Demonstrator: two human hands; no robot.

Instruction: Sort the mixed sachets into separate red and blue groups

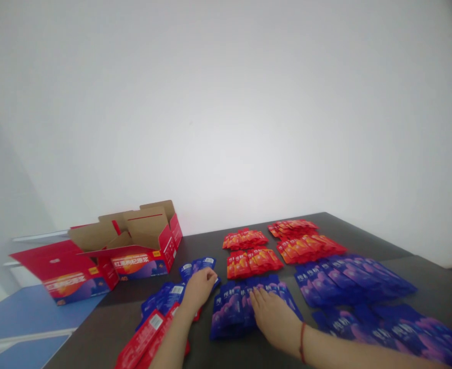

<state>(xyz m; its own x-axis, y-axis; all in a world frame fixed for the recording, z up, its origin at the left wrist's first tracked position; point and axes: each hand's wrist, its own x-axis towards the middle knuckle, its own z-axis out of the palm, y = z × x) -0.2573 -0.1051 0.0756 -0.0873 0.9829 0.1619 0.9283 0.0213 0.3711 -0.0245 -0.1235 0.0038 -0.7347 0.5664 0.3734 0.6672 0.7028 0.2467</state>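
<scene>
My left hand (200,288) is over the loose blue pouches (171,293), its fingers curled together. Blue foil shows just under its fingers, but whether they grip a pouch is hidden. My right hand (272,313) lies with outstretched fingers on an overlapping row of blue pouches (228,311), printed with purple fruit. Several red pouches (143,338) lie by my left forearm, some with barcodes facing up. Just behind the blue row is a batch of red-orange pouches (253,262).
Two open red and blue cartons (139,265) stand at the left on the dark table (206,243). Farther back and right lie more red-orange pouches (308,247). Two fanned groups of blue pouches (352,279) fill the right side. A pale wall (226,128) rises behind.
</scene>
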